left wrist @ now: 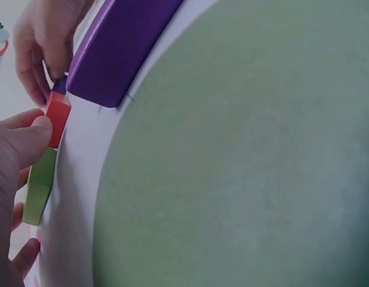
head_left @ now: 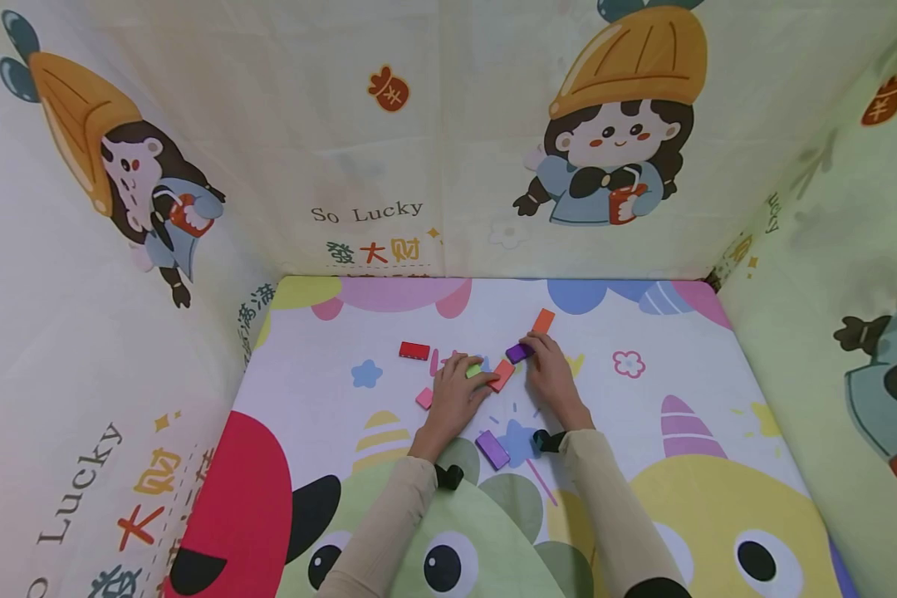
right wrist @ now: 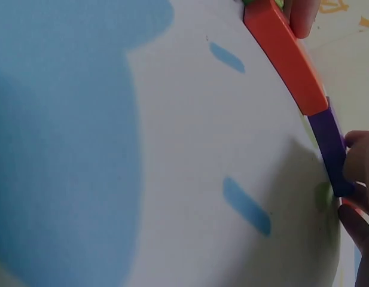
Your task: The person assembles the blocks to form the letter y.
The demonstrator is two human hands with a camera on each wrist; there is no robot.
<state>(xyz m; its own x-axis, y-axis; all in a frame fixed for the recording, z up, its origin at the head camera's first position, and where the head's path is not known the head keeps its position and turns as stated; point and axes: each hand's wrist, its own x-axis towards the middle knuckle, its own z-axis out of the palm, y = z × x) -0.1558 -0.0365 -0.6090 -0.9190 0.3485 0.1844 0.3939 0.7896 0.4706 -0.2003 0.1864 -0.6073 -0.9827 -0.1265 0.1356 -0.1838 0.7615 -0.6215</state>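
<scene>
My left hand [head_left: 458, 403] holds an orange-red block [head_left: 502, 376], its thumb and a finger at the block's end. A light green block [left wrist: 39, 190] adjoins that one, with other left fingers behind it in the left wrist view. My right hand [head_left: 555, 378] pinches a small dark purple block [right wrist: 329, 146], whose end meets the orange-red block in the right wrist view. Just beyond the right fingertips lies an orange block [head_left: 543, 321]. The fingers partly cover the green and purple blocks in the head view.
A larger purple block [head_left: 492, 449] lies nearer, between the forearms. Left of the left hand are a red block [head_left: 414, 350] and a pink block [head_left: 424, 399]. A cartoon-printed cloth covers the table [head_left: 688, 349], and printed sheets [head_left: 478, 149] rise at the back and both sides.
</scene>
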